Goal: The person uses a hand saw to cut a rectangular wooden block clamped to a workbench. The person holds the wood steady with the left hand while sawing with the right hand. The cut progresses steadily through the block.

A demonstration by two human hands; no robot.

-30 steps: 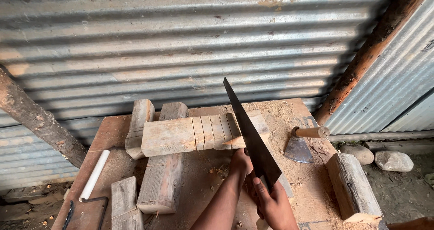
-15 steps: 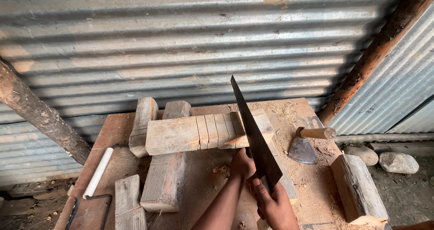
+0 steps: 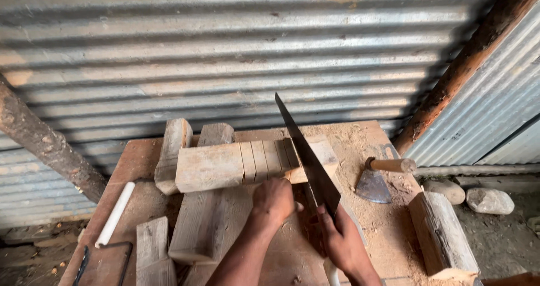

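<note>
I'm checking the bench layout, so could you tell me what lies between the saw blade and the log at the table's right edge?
In the head view, between the saw blade and the log lies an axe head with a short wooden handle, resting on sawdust-covered tabletop.

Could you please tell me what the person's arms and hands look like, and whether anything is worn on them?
Both forearms are bare, with no sleeves in view. The left hand and right hand wear no gloves; no watch, ring or bracelet shows.

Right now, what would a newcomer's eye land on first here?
The dark handsaw rising steeply mid-frame, gripped by the right hand, its blade in the pale grooved wooden block. The left hand rests before the block. An axe head lies to the right on the sawdusty bench.
</note>
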